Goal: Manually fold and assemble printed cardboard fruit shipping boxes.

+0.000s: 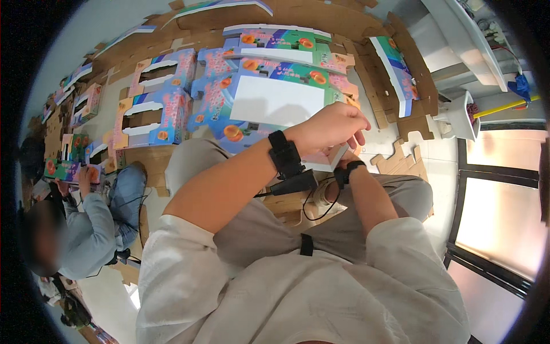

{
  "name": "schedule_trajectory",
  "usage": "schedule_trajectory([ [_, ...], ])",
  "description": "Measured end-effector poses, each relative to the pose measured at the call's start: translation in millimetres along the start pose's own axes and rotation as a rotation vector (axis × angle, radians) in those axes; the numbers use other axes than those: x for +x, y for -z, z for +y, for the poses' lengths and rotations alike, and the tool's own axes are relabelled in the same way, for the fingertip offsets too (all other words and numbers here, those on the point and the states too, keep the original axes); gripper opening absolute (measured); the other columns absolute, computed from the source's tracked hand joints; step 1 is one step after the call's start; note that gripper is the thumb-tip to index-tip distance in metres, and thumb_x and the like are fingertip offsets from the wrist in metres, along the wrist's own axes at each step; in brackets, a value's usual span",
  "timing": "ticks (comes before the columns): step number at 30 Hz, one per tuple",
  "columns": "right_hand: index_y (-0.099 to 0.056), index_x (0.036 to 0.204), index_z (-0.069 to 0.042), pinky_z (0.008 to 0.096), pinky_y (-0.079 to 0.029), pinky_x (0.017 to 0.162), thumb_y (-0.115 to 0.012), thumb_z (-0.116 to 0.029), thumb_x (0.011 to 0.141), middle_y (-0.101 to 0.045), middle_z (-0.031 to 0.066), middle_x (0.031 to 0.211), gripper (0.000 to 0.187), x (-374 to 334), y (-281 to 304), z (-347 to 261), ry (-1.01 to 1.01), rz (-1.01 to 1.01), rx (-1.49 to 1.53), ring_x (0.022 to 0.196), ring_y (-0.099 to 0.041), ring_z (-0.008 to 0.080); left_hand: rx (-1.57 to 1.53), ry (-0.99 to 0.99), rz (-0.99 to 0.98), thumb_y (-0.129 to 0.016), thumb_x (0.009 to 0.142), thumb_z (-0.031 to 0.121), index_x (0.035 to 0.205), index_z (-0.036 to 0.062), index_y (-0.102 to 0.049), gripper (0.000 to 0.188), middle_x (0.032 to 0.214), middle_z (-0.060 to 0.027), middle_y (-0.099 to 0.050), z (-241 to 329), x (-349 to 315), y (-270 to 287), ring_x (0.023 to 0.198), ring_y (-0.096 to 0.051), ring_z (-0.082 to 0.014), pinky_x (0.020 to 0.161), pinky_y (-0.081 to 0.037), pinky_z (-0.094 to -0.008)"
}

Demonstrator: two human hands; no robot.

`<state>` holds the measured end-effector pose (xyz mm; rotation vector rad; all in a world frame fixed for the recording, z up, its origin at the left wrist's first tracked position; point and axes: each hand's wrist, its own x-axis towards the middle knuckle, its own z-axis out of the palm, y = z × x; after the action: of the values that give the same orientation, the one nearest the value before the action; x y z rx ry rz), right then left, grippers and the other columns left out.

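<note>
My left hand point(332, 127) reaches across to the right over the end of a printed fruit carton, its fingers curled downward. What lies under those fingers, if anything, is hidden. Just below it, my right hand point(345, 157) is mostly covered, its fingers closed at the edge of a small carton point(327, 160) with a white and pinkish side. Beyond both hands lies a flat stack of blue, green and pink fruit cartons point(281, 100) with a large white panel. Black bands circle both wrists.
Folded handled cartons point(172, 117) stand to the left. Brown cardboard sheets point(401, 160) lie on the right and a cardboard tray point(418, 74) behind them. A seated person point(91, 223) at the far left holds a similar carton point(71, 170). A glazed frame point(498, 209) edges the right.
</note>
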<state>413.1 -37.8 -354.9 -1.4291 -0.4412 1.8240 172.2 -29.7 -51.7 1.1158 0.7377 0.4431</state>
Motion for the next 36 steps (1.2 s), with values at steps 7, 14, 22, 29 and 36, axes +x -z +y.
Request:
schedule_trajectory([
  [7, -0.060, 0.123, -0.007, 0.0341, -0.062, 0.082, -0.062, -0.016, 0.104, -0.068, 0.0074, 0.109, 0.022, 3, -5, 18, 0.062, 0.034, 0.065, 0.097, -0.071, 0.0200, -0.002, -0.015, -0.010, -0.053, 0.105, 0.021, 0.118, -0.0005, -0.070, 0.030, 0.098, -0.0099, -0.074, -3, 2, -10, 0.083, -0.071, -0.0141, 0.072, -0.054, -0.0287],
  [14, -0.060, 0.122, -0.009, 0.0335, -0.061, 0.081, -0.061, -0.018, 0.105, -0.067, 0.0056, 0.106, 0.020, 12, -19, 12, 0.103, 0.026, 0.073, 0.095, -0.071, 0.0195, -0.023, -0.031, 0.006, -0.053, 0.105, 0.020, 0.118, -0.0007, -0.070, 0.030, 0.099, -0.0104, -0.075, -9, 7, -10, 0.081, -0.071, -0.0144, 0.071, -0.054, -0.0277],
  [22, -0.059, 0.121, -0.011, 0.0327, -0.060, 0.079, -0.060, -0.020, 0.105, -0.066, 0.0035, 0.104, 0.018, 7, -33, 22, 0.126, 0.023, 0.038, 0.093, -0.070, 0.0189, 0.080, -0.054, 0.017, -0.054, 0.105, 0.023, 0.118, 0.0007, -0.071, 0.030, 0.095, -0.0086, -0.075, -1, 10, -13, 0.082, -0.071, -0.0150, 0.073, -0.053, -0.0296],
  [29, -0.059, 0.120, -0.012, 0.0321, -0.060, 0.077, -0.059, -0.021, 0.106, -0.065, 0.0017, 0.101, 0.016, -5, -38, 28, 0.154, 0.034, 0.037, 0.092, -0.069, 0.0184, 0.054, -0.062, -0.028, -0.054, 0.104, 0.021, 0.120, 0.0004, -0.070, 0.030, 0.096, -0.0081, -0.075, -1, 9, -16, 0.081, -0.070, -0.0140, 0.073, -0.051, -0.0280],
  [36, -0.059, 0.118, -0.014, 0.0314, -0.059, 0.076, -0.058, -0.023, 0.107, -0.064, 0.0000, 0.098, 0.015, -7, -43, 39, 0.186, 0.055, 0.050, 0.090, -0.068, 0.0179, 0.051, -0.066, -0.026, -0.054, 0.104, 0.018, 0.120, 0.0009, -0.069, 0.028, 0.099, -0.0079, -0.074, 0, 8, -16, 0.084, -0.069, -0.0128, 0.075, -0.052, -0.0270],
])
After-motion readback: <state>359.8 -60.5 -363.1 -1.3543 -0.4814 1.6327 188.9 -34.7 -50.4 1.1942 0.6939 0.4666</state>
